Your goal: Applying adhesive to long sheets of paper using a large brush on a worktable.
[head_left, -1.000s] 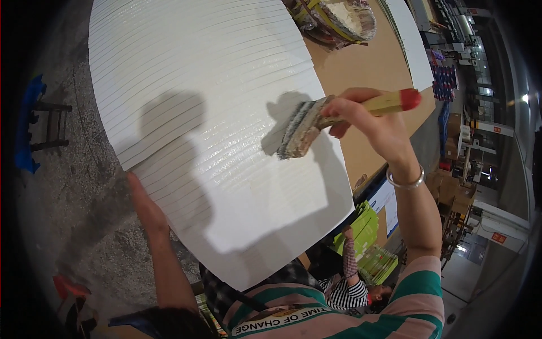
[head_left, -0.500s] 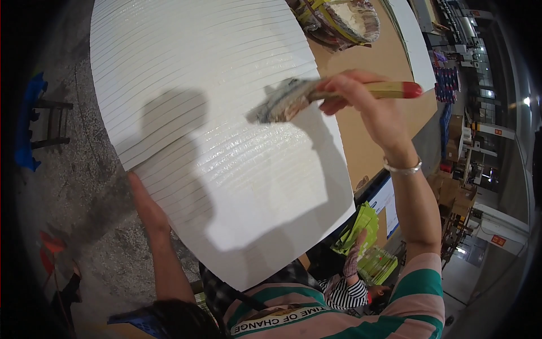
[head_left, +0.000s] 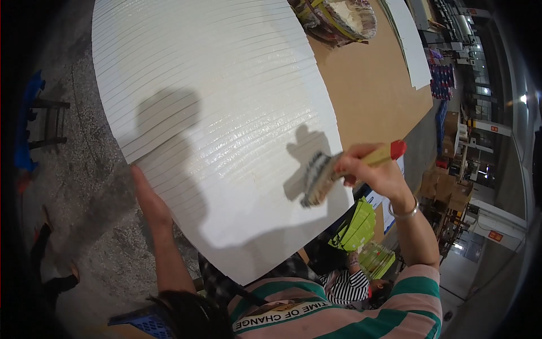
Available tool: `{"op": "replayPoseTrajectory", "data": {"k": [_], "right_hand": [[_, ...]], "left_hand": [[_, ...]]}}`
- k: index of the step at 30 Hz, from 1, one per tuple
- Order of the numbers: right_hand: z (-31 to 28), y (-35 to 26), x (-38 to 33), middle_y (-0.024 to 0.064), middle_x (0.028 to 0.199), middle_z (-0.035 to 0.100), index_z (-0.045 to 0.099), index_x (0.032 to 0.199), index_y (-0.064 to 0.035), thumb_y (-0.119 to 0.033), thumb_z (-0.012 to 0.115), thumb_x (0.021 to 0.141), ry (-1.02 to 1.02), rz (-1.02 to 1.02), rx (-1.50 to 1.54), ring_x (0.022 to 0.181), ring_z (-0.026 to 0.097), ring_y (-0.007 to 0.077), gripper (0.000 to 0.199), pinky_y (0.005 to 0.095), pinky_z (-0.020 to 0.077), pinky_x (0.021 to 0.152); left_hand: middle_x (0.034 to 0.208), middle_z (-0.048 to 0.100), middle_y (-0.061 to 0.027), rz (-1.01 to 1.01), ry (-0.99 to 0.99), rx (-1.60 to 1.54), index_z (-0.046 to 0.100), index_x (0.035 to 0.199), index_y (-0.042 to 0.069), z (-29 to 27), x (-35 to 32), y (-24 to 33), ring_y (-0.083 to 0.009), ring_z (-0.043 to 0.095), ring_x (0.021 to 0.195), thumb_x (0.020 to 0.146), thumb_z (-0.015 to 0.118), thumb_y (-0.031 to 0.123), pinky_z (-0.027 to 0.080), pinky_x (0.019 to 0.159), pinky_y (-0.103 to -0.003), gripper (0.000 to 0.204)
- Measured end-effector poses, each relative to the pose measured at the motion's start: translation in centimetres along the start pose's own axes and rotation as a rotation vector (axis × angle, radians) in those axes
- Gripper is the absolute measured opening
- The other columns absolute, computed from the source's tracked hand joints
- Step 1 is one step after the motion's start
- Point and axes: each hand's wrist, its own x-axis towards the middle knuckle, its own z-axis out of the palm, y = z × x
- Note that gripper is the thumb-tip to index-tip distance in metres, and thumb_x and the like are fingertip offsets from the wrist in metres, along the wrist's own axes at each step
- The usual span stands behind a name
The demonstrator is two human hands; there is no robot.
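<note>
Many white sheets [head_left: 226,68] lie fanned out before me, their overlapping edges forming thin lines. A wet, glossy sheen covers the middle. My right hand [head_left: 372,169] is closed around the red-tipped handle of a wide flat brush [head_left: 324,178]. Its dark, paste-smeared bristles are held over the right near part of the sheets; whether they touch is unclear. At the left edge of the sheets, my left hand [head_left: 151,203] rests with its visible finger stretched out along the edge; the other fingers are hidden.
A plastic-wrapped tub of cream-coloured paste [head_left: 347,20] stands at the far right on a brown board [head_left: 372,85]. More white sheets [head_left: 409,45] lie beyond it. A striped-shirted person [head_left: 347,285] works near green pieces [head_left: 355,229]. A blue-topped stool [head_left: 28,121] stands left.
My right hand has moved the brush toward me and to the right, off the glossy middle. My left hand stays at the left edge. The dark-clothed person at lower left has shifted.
</note>
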Motion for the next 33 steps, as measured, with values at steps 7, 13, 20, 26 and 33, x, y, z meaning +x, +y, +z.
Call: {"op": "replayPoseTrajectory", "data": {"k": [7, 13, 20, 26, 33], "right_hand": [[1.0, 1.4, -0.4, 0.0053, 0.066, 0.062, 0.064, 0.079, 0.0022, -0.023, 0.065, 0.084, 0.215, -0.143, 0.138, 0.058, 0.06, 0.0106, 0.025, 0.0223, 0.0461, 0.052], [2.4, -0.4, -3.4, 0.0081, 0.067, 0.063, 0.064, 0.078, 0.0033, -0.021, 0.063, 0.084, 0.159, -0.094, 0.099, 0.054, 0.06, 0.0125, 0.025, 0.0227, 0.047, 0.049], [7.6, -4.4, 0.5, 0.0042, 0.061, 0.061, 0.065, 0.074, -0.0001, -0.028, 0.071, 0.079, 0.021, -0.201, -0.009, 0.053, 0.056, 0.0101, 0.029, 0.0233, 0.0452, 0.049], [9.5, -9.9, 4.5, 0.0008, 0.061, 0.059, 0.066, 0.078, -0.0003, -0.026, 0.073, 0.079, 0.288, -0.632, 0.12, 0.052, 0.052, 0.007, 0.027, 0.0203, 0.0395, 0.045], [10.5, -5.6, 1.1, 0.0064, 0.052, 0.053, 0.059, 0.058, -0.0007, -0.026, 0.073, 0.077, 0.036, -0.439, -0.335, 0.046, 0.047, 0.01, 0.034, 0.0248, 0.038, 0.043]], "left_hand": [[0.128, 0.047, -0.0132, 0.017, -0.058, -0.015, 0.036, 0.133, -0.003, 0.3, 0.3, -0.1, -0.0214, 0.048, 0.114, 0.097, 0.025, 0.046, 0.036, 0.098, -0.031, 0.061], [0.116, 0.056, -0.0109, 0.101, -0.034, 0.05, 0.049, 0.121, -0.003, 0.5, 0.1, -0.3, -0.018, 0.053, 0.104, 0.098, 0.029, 0.043, 0.04, 0.092, -0.029, 0.056], [0.11, 0.059, -0.0099, 0.004, -0.018, 0.06, 0.056, 0.114, -0.004, 1.0, -1.3, 0.0, -0.0156, 0.053, 0.099, 0.096, 0.035, 0.046, 0.04, 0.09, -0.028, 0.057], [0.122, 0.053, -0.0125, -0.065, -0.104, -0.226, 0.046, 0.124, -0.008, 0.2, -2.3, -2.1, -0.0168, 0.049, 0.11, 0.096, 0.035, 0.044, 0.036, 0.096, -0.028, 0.06], [0.125, 0.051, -0.0152, -0.115, -0.057, -0.123, 0.045, 0.124, -0.01, 1.0, -2.9, -0.4, -0.0195, 0.048, 0.114, 0.096, 0.034, 0.045, 0.036, 0.097, -0.029, 0.062]]}}
